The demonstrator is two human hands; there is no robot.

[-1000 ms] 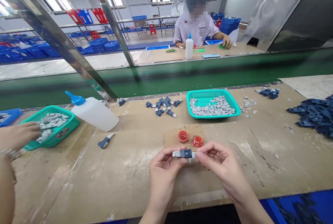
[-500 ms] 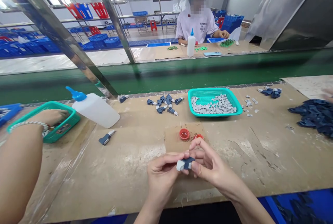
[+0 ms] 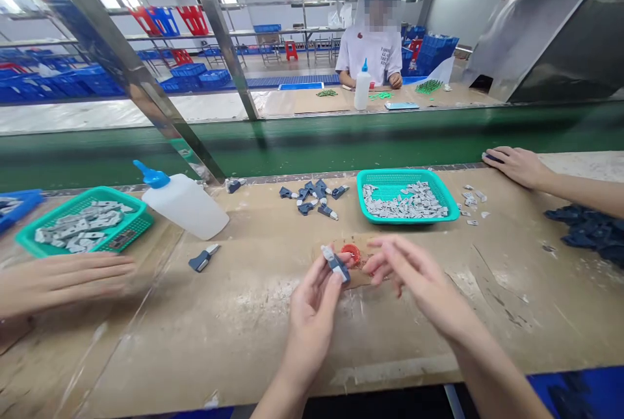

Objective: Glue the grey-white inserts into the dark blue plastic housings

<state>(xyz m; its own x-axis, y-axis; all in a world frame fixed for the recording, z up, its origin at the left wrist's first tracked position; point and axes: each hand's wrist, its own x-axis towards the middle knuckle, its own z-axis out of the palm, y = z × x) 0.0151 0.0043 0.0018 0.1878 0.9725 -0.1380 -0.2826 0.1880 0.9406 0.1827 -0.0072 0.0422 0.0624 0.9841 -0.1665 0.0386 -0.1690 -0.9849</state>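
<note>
A small dark-blue and light-grey plastic part [image 3: 337, 267] is pinched between the thumb and fingers of my left hand [image 3: 312, 312], its pale end tilted up. Apart from it, to the right, my right hand [image 3: 419, 286] has its fingers spread, with nothing visible in them. Just beyond the hands, a red cap [image 3: 350, 253] rests on a brown cardboard piece [image 3: 359, 281]. A second red cap is mostly hidden by my right fingers. Farther back lies a group of similar blue-and-grey parts [image 3: 306, 190], beside a teal basket [image 3: 363, 212] of small grey pieces.
A white squeeze bottle [image 3: 188, 208] stands left, with a lone blue-and-grey part [image 3: 202, 258] before it. A co-worker's hand [image 3: 63, 279] is near another teal basket [image 3: 129, 234]. Another person's hand [image 3: 519, 165] reaches in right, above dark-blue pieces [image 3: 592, 230]. Someone sits across the green belt [image 3: 312, 143].
My right hand has let go of the part and moved right, fingers opening. The left hand has turned the part upward. The left co-worker's hand left the basket; another hand entered from the right.
</note>
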